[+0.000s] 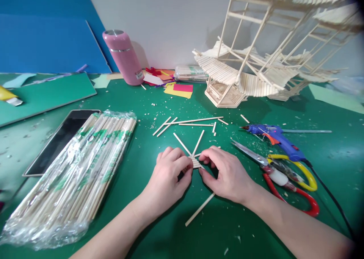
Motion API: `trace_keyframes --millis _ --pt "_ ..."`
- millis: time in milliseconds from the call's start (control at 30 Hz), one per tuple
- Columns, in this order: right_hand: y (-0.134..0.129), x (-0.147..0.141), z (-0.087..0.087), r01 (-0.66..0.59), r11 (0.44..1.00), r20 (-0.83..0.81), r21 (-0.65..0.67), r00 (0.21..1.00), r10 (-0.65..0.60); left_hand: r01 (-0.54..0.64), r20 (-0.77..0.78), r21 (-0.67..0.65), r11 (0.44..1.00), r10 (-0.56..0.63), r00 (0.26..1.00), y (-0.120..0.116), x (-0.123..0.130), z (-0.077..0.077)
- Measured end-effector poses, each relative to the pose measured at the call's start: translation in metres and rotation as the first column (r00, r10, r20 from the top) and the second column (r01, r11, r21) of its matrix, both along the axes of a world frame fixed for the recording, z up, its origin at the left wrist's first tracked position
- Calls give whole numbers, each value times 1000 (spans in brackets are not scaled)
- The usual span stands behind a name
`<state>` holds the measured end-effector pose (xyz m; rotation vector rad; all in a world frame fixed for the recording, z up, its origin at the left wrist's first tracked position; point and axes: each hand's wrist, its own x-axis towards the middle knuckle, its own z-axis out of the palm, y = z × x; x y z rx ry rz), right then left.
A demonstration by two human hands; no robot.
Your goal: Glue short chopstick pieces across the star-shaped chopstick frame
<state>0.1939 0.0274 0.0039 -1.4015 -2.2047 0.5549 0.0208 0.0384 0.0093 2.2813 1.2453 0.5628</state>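
Observation:
Between my two hands lies a small star-like frame of wooden sticks (196, 162), with thin spokes fanning out at the back and short sticks laid side by side at the front. My left hand (174, 170) is curled, its thumb and fingers pinched at the frame's left edge. From the right, my right hand (224, 172) closes thumb and fingertips on the frame's right edge, near the end of a short stick. Just what each pinch holds is partly hidden by the fingers. A longer loose stick (200, 209) lies under and in front of my right hand.
Right of my hands lie a blue glue gun (274, 137), scissors (253, 153) and red- and yellow-handled tools. Cut sticks (193, 120) lie behind. A bagged chopstick bundle (76, 172) covers part of a phone (61, 141) at left. A pink flask (125, 58) and stick-built pavilion (256, 77) stand behind.

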Motion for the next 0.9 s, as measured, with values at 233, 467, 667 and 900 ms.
trace_keyframes --millis 233,467,667,900 --pt "0 0 1 4 1000 3 10 1000 -4 4 -23 13 1000 -4 1000 0 0 0" --pt "-1 0 0 15 1000 11 0 1000 -15 2 -38 20 1000 -1 999 -1 0 -2" --pt "0 0 0 25 1000 19 7 1000 -25 -5 -37 28 1000 6 999 0 1 -3" --pt "-2 -2 0 25 1000 -1 1 1000 -25 -5 -42 24 1000 6 999 -1 1 -2"
